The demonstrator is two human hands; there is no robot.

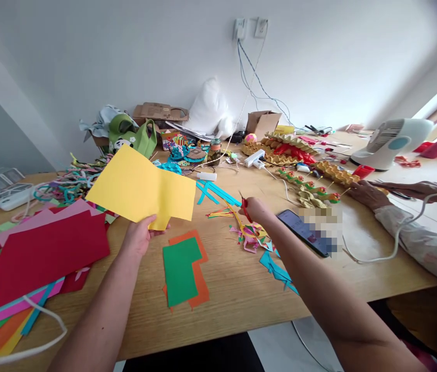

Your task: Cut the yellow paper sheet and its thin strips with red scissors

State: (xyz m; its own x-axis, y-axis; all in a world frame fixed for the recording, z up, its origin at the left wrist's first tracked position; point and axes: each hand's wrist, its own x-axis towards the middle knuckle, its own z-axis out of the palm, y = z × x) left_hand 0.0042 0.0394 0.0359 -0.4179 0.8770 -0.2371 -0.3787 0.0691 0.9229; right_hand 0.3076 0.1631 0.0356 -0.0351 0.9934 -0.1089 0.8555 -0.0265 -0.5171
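Note:
My left hand (144, 235) pinches the lower edge of a yellow sheet of paper (137, 181), creased down the middle and with a notch cut at its lower right. The sheet is held up above the table. To the right, my right hand (259, 212) is closed around red-handled scissors (245, 206), their tips pointing up and away from the sheet. Below my left hand, a green paper piece (182, 271) lies on an orange paper piece (202, 289), both with a corner cut out. Paper scraps (251, 237) and blue paper strips (276, 269) lie near my right forearm.
Coloured paper sheets (48, 253) are piled at the left. A phone (299, 230) lies right of my forearm. Another person's hand (369, 196) works at the right beside egg-carton strips (334, 173). A white fan (391, 142) and a green bag (133, 137) stand further back.

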